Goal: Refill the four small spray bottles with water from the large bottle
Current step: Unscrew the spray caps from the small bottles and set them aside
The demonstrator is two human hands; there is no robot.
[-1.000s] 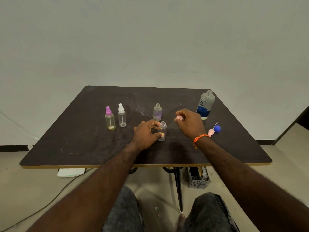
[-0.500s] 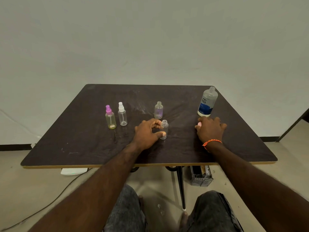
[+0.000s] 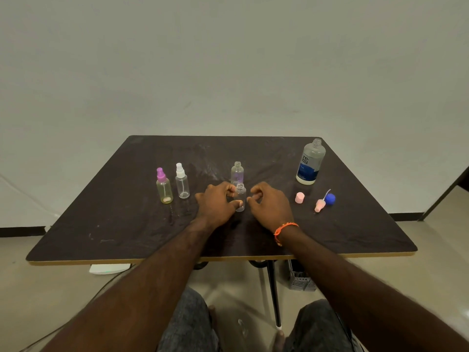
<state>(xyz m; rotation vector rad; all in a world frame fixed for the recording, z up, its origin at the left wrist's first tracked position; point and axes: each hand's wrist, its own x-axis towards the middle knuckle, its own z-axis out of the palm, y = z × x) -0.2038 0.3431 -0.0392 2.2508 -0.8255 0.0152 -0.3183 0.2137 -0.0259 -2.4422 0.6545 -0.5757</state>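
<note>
My left hand grips a small clear uncapped bottle standing upright on the dark table. Just to its right hovers my right hand, fingers loosely curled and holding nothing. A second uncapped small bottle, faintly purple, stands right behind. At the left stand a yellowish bottle with a purple sprayer and a clear bottle with a white sprayer. The large open bottle with a blue label stands at the back right.
A pink cap lies right of my right hand. Further right lie a pink sprayer head with its tube and a blue cap. Under the table are a grey basket and a white object.
My right hand carried the pink cap rightward, set it down near the large bottle, and came back beside the held bottle, empty. My left hand kept its grip.
</note>
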